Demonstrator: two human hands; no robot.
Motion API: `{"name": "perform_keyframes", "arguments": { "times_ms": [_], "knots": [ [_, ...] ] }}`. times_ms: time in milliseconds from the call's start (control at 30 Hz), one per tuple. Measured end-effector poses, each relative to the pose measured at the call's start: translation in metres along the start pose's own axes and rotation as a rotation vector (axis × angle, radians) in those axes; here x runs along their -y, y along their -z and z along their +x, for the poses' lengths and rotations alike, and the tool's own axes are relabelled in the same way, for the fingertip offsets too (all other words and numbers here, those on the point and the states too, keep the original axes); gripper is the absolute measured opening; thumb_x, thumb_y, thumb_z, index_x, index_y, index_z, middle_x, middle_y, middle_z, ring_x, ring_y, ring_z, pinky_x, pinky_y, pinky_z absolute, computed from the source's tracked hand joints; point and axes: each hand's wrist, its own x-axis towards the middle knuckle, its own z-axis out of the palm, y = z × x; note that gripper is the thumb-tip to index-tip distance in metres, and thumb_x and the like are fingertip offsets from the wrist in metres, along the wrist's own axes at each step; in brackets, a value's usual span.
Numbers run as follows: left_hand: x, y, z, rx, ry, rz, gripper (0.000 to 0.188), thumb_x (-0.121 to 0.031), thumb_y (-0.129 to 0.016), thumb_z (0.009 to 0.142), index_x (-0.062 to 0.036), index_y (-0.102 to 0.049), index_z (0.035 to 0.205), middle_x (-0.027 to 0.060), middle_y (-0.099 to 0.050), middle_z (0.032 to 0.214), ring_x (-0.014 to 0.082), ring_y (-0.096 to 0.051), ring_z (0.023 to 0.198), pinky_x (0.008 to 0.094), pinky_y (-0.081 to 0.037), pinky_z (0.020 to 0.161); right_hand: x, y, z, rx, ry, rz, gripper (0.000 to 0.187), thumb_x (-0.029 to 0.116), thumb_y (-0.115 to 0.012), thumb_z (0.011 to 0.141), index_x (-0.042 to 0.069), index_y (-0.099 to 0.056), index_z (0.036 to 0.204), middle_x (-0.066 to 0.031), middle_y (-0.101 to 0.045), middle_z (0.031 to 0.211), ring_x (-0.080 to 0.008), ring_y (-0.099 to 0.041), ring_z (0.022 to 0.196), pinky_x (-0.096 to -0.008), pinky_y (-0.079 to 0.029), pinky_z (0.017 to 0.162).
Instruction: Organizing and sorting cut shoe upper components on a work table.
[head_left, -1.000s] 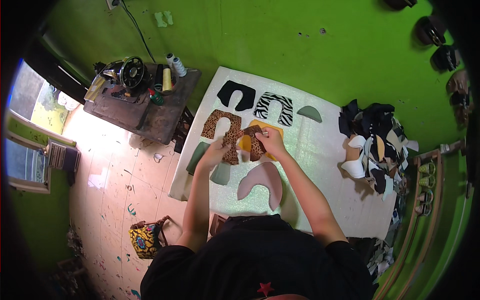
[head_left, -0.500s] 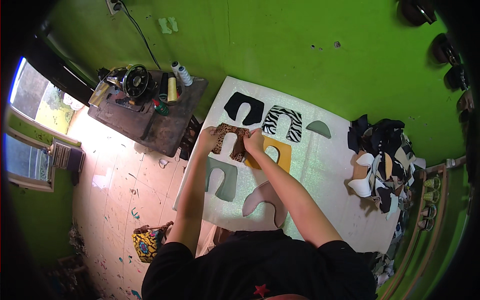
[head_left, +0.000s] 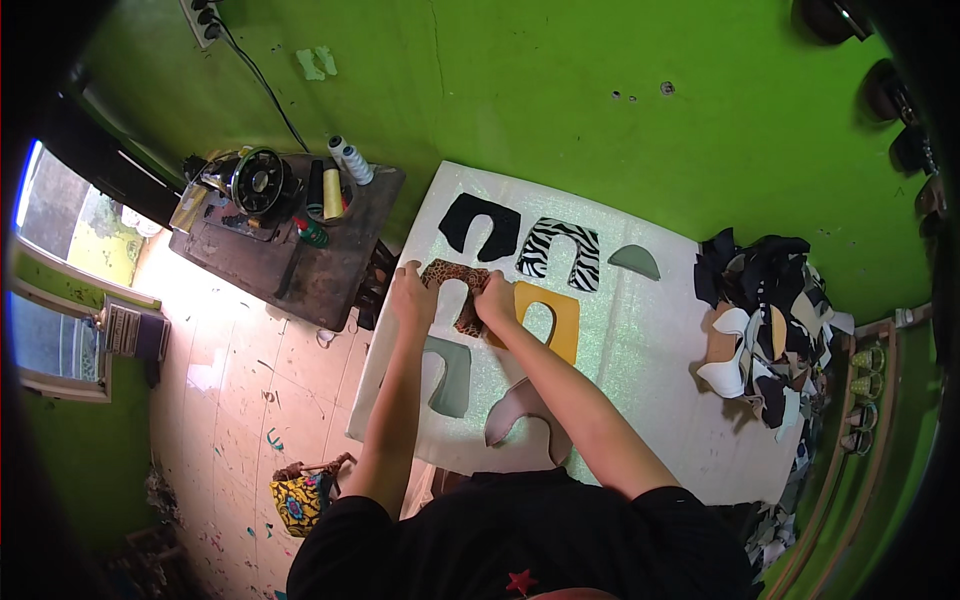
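A leopard-print U-shaped cut piece (head_left: 458, 272) is held over the white table by its two sides, its opening toward me. My left hand (head_left: 411, 296) grips its left side, fingers closed on the edge. On the right side my right hand (head_left: 494, 303) pinches it, covering part of that leg. Beyond it lie a black U-shaped piece (head_left: 459, 222) and a zebra-striped one (head_left: 540, 248). A yellow piece (head_left: 565, 318) is beside my right hand, partly behind the forearm. Nearer me are a grey-green piece (head_left: 456, 382) and a mauve-grey one (head_left: 507, 415).
The white table (head_left: 660, 400) also bears a green half-moon piece (head_left: 634, 262) and a heap of scraps (head_left: 770, 330) at its right edge. Left of it stands a sewing machine (head_left: 258, 182) with thread cones (head_left: 355, 162). A patterned bag (head_left: 298, 500) is at lower left.
Both hands have come slightly nearer me with the leopard-print piece, and my right hand sits lower on its right leg. The whole view has shifted a little.
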Motion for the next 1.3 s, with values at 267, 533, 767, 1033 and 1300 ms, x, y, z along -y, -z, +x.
{"name": "perform_keyframes", "arguments": {
  "times_ms": [267,533,767,1033,1300],
  "knots": [
    [-0.001,-0.011,-0.026,0.220,-0.415,0.070,0.026,-0.006,-0.054,0.071,-0.0112,-0.063,0.095,0.0037,-0.054,0.101,0.0232,-0.049,0.097,0.0395,-0.037,0.080,0.041,0.027,-0.038,0.168,0.166,-0.419,0.035,0.012,-0.058,0.072,-0.004,-0.046,0.102,-0.0218,-0.047,0.101,-0.0345,-0.057,0.085,-0.0398,-0.049,0.069],
    [-0.002,-0.018,-0.034,0.344,-0.427,0.250,0.042,-0.010,-0.053,0.074,-0.0109,-0.052,0.116,0.0067,-0.042,0.127,0.0238,-0.037,0.119,0.0438,-0.031,0.094,0.019,0.072,-0.084,0.194,0.440,-0.305,0.023,0.019,-0.058,0.075,0.006,-0.052,0.093,-0.0128,-0.050,0.095,-0.0300,-0.055,0.086,-0.0401,-0.046,0.070],
    [-0.032,-0.014,-0.062,0.216,-0.391,0.151,0.042,-0.014,-0.057,0.073,-0.0103,-0.049,0.114,0.0101,-0.036,0.132,0.0289,-0.028,0.125,0.0555,-0.022,0.096,-0.065,0.127,-0.143,0.116,0.584,0.146,0.016,0.013,-0.058,0.073,0.007,-0.055,0.087,-0.0100,-0.050,0.092,-0.0284,-0.053,0.085,-0.0360,-0.042,0.072],
    [-0.116,-0.006,-0.165,0.327,-0.558,-0.044,0.041,-0.016,-0.059,0.073,-0.0105,-0.050,0.112,0.0136,-0.031,0.133,0.0330,-0.023,0.127,0.0570,-0.020,0.096,-0.140,0.183,-0.197,-0.081,0.331,0.310,0.010,0.008,-0.052,0.076,0.003,-0.056,0.085,-0.0117,-0.052,0.087,-0.0252,-0.054,0.078,-0.0311,-0.043,0.067],
    [-0.179,-0.019,-0.242,0.534,-0.664,-0.305,0.031,-0.015,-0.058,0.075,-0.0118,-0.054,0.106,0.0162,-0.035,0.130,0.0357,-0.023,0.126,0.0533,-0.023,0.096,-0.180,0.262,-0.229,-0.371,0.280,0.391,0.008,0.002,-0.053,0.076,0.001,-0.056,0.083,-0.0096,-0.054,0.084,-0.0185,-0.055,0.069,-0.0272,-0.043,0.060]
  ]
}}
